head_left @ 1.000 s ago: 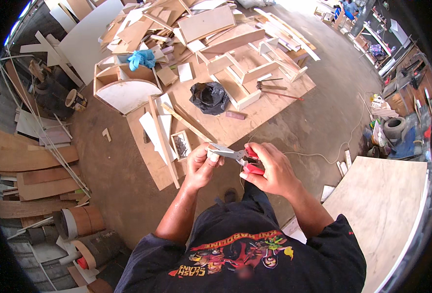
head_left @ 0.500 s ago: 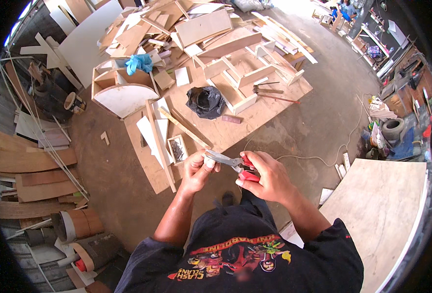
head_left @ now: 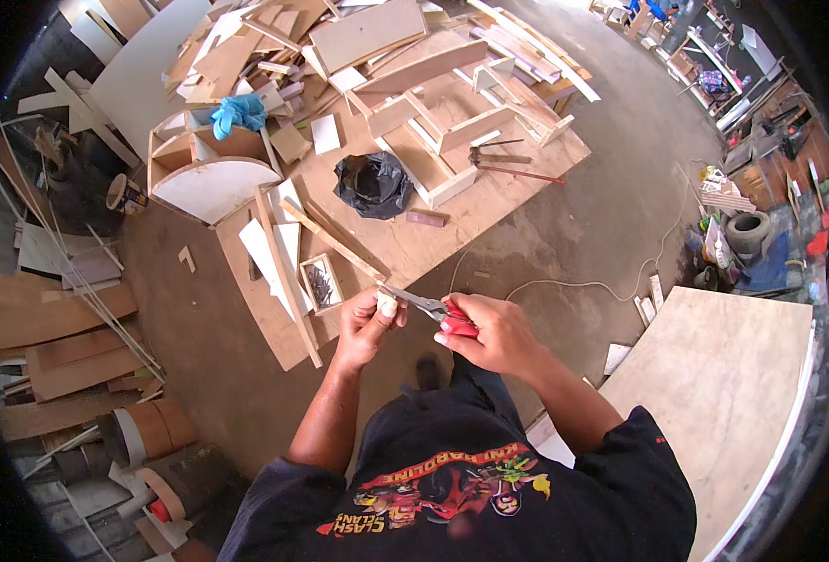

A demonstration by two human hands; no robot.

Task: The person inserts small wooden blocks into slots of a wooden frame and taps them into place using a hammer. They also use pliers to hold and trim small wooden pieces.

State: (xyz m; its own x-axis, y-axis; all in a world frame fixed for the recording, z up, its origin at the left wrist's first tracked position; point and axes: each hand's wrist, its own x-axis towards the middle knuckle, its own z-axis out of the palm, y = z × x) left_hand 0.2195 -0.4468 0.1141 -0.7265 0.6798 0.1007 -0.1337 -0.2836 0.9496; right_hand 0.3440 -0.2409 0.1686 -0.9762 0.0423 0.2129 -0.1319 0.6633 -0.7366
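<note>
My right hand (head_left: pixel 500 335) is wrapped round the red handles of a pair of shears (head_left: pixel 458 326), squeezed close together. Their grey blades point left, toward my left hand (head_left: pixel 362 330). Between the thumb and fingers of that hand is a small pale piece (head_left: pixel 386 303), partly covered by the fingers; its kind is unclear. The blade tips meet this piece at its upper edge, and whether they cut into it does not show. Both hands are held in front of my body, by the near edge of a low plywood table (head_left: pixel 452 258).
On the table are a small box of nails (head_left: pixel 320 282), wooden strips (head_left: pixel 335 241), a black plastic bag (head_left: pixel 373 185), a wooden frame (head_left: pixel 475 126), pincers (head_left: pixel 503 159) and a heap of offcuts. A curved wooden unit (head_left: pixel 216 187) stands left. A plywood sheet (head_left: pixel 714 403) lies at right.
The red handles have come closer together in my right hand. Both hands have shifted slightly left in the picture, and the whole view has shifted a little too.
</note>
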